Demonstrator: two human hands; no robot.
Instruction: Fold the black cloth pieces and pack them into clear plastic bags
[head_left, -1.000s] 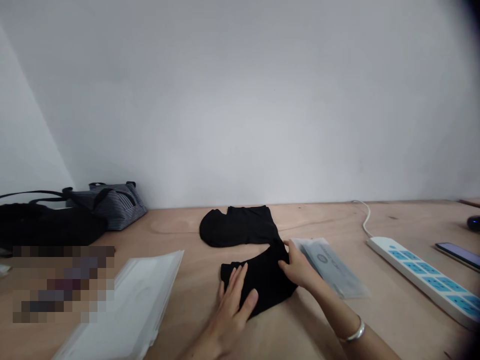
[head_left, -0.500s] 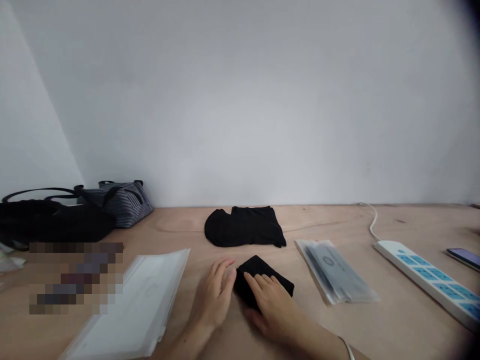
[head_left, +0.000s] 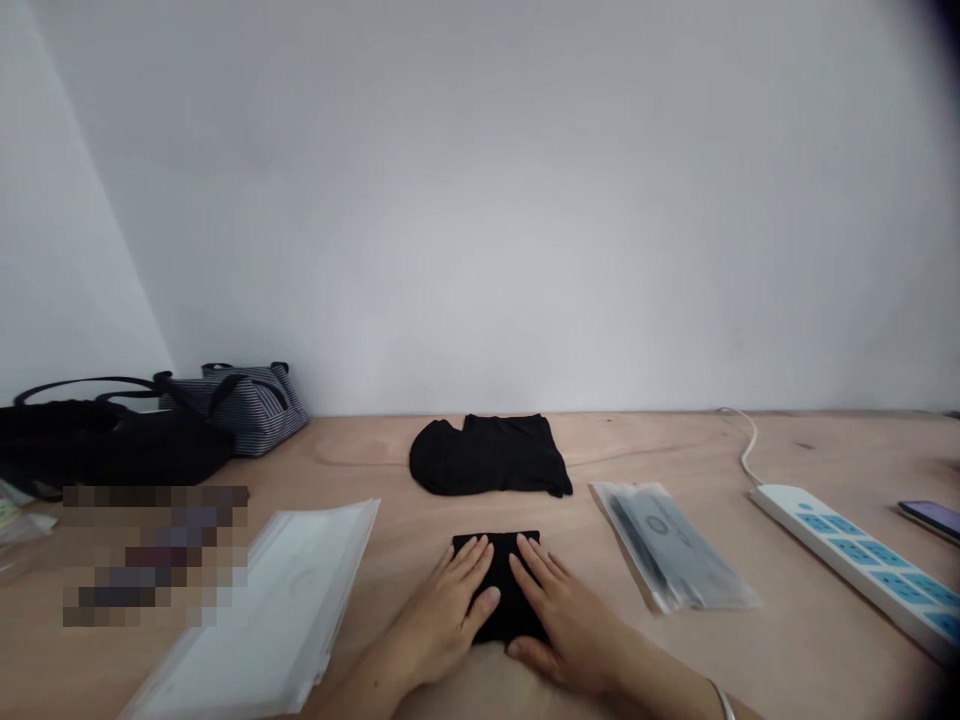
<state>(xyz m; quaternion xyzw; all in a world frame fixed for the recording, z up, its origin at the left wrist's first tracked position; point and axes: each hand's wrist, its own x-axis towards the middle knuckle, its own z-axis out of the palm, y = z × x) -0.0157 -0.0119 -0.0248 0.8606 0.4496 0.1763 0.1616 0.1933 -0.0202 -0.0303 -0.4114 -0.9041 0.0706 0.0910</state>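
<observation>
So both hands are down flat here, nothing pinched or clutched. The left hand [head_left: 448, 612] has its fingers stretched out straight over the left part of a folded black cloth [head_left: 504, 598], thumb angled in across it. The right hand [head_left: 568, 618] does the same on the right part, fingers slanting in toward the left ones, with a silvery bracelet [head_left: 724, 701] around that wrist. The folded cloth sits right under the two of them on the wooden table [head_left: 405, 520], and you can see a dark strip of it between the hands plus its far edge just past the fingertips.

Straight beyond the fingers, apart from the folded one, there's a second black cloth [head_left: 487, 456] lying flat, rounded at its left end. Left of the left hand is a stack of frosted plastic bags [head_left: 259, 610], and further out that way some pixelated stuff [head_left: 154, 555] I can't make out. Far beyond that hand, a black bag [head_left: 112, 445] and a striped bag [head_left: 262, 415] sit side by side.

Off to the right of the right hand there's a frosted pouch [head_left: 675, 550] with a round logo, then a white power strip [head_left: 776, 503], and a phone [head_left: 934, 517] furthest out.
</observation>
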